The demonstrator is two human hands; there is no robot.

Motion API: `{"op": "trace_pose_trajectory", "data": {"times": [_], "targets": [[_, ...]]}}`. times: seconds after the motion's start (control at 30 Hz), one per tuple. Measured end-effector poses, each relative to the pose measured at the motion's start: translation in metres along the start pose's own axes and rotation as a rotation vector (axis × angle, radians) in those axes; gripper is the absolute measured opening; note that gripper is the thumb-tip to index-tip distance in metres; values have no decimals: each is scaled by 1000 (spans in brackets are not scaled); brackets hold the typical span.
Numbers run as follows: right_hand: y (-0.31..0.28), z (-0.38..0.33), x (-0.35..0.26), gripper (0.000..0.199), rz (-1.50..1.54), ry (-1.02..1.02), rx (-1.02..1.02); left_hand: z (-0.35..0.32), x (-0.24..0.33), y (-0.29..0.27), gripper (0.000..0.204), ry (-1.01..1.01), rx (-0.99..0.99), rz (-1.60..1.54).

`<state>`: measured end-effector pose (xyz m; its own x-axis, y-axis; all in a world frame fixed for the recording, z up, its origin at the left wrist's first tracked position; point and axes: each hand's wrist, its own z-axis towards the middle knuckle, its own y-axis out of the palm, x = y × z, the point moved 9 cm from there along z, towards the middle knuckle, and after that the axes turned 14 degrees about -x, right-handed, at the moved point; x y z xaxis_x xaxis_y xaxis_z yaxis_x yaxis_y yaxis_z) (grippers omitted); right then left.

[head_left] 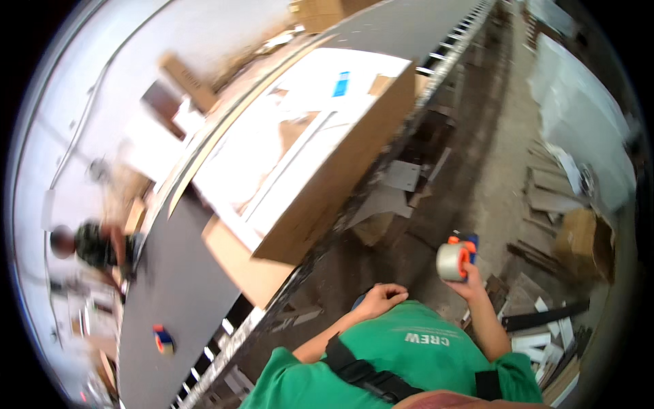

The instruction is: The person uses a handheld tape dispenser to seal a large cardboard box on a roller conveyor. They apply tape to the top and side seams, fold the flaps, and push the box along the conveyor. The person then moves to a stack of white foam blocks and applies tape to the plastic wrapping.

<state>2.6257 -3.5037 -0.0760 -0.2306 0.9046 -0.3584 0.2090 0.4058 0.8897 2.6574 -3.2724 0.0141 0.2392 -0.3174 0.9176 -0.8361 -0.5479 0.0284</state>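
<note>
Closest in, the person's green shirt (402,354) fills the lower edge, crossed by a black strap (364,376). The left hand (383,298) is curled into a loose fist just above the chest, holding nothing that I can make out. The right hand (469,279) is raised to the side and grips a tape gun (456,258), its pale roll on an orange hub with a bit of blue behind.

Past the hands runs a long dark table (170,286). A big open carton (320,157) sits on it, white sheets inside. A second tape gun (162,339) lies on the table, well apart. At the far side another person (95,245) stands, blurred. Cardboard scraps (545,184) litter the floor to the right.
</note>
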Motion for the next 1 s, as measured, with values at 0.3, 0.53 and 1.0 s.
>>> {"op": "trace_pose_trajectory", "data": {"times": [0.3, 0.53, 1.0], "targets": [[-40, 113, -69, 55, 154, 169, 145, 159, 81, -113, 25, 113, 288, 18], [9, 163, -158, 57, -531, 139, -8, 271, 127, -112, 36, 58, 138, 434], [-111, 331, -329, 47, -121, 580, 130, 464, 97, -72, 35, -381, 182, 429]]}}
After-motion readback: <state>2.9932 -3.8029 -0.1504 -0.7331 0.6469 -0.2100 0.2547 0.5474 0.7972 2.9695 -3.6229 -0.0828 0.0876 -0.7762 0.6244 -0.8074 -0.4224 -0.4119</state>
